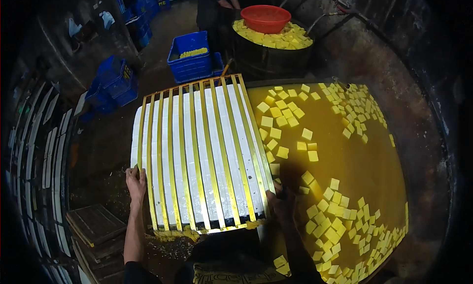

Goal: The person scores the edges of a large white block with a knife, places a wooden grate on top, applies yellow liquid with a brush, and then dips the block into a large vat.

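Note:
A slatted frame (180, 162) with yellow-stained bars lies over rows of white tofu-like blocks (199, 136) in front of me. My left hand (136, 180) grips its left edge, fingertips by the outer bar. At the lower right edge, my right hand (281, 201) grips the frame in shadow; its fingers are partly hidden. Right beside the frame is a wide vat (354, 166) of yellow-brown liquid. Yellow square blocks (327, 228) float in it, clustered along the near and far right sides. Yellow residue (177, 235) clings to the frame's near edge.
Behind the vat stands a round drum (271, 60) heaped with yellow blocks, a red basin (266, 18) on top. A person (218, 7) is beside it. Blue crates (190, 59) sit on the floor. Wooden boards (96, 225) are stacked at left, near racks of white strips (48, 162).

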Motion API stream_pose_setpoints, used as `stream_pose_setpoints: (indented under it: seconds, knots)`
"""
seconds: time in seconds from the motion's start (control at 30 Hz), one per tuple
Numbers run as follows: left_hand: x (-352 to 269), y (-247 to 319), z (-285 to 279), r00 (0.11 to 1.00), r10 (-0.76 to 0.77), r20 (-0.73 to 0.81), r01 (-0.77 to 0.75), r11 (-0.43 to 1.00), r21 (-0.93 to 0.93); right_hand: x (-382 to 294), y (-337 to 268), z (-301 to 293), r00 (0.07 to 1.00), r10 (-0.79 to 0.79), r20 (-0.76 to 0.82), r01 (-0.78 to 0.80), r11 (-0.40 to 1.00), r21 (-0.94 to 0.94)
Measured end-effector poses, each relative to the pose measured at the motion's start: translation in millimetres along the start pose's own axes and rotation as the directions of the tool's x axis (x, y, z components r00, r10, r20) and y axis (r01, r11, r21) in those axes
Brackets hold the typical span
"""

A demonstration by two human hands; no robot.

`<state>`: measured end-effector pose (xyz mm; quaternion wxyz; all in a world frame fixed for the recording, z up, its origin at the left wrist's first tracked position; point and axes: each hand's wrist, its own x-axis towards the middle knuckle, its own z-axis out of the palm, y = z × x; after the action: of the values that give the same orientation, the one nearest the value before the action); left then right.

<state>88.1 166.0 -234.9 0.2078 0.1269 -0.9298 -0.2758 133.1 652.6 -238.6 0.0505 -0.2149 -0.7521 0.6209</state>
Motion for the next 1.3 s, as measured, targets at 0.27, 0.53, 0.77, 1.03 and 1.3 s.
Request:
stream_pose_setpoints:
  seconds: [0.27,0.53,0.77,1.03,1.3]
  knots:
    - [-69.1,23.2,-37.9,0.985,-0.034,-0.169,0.045,0.997,0.060,1.1,-18.7,-5.9,0.993,-0.111,-0.044,0.102,0.980,-0.170]
    - [-207.4,-16.1,-44.4,0.800,-0.595,-0.073,0.449,0.675,-0.586,5.0,1.6,-14.4,0.985,0.082,0.152,-0.075,0.996,-0.054]
    - [-195.4,22.0,-48.1,0.658,-0.738,0.151,0.571,0.358,-0.739,7.4,-5.4,-16.4,0.989,-0.091,0.113,0.096,0.995,-0.040]
    - [-215.6,0.2,-40.4,0.763,-0.644,0.056,0.445,0.460,-0.768,9.4,7.3,-8.2,0.986,-0.152,0.065,0.155,0.987,-0.047]
    - [-190.6,51.1,-93.9,0.809,-0.497,-0.313,0.453,0.867,-0.208,-1.5,-104.8,-56.6,0.975,-0.218,-0.050,0.185,0.912,-0.367]
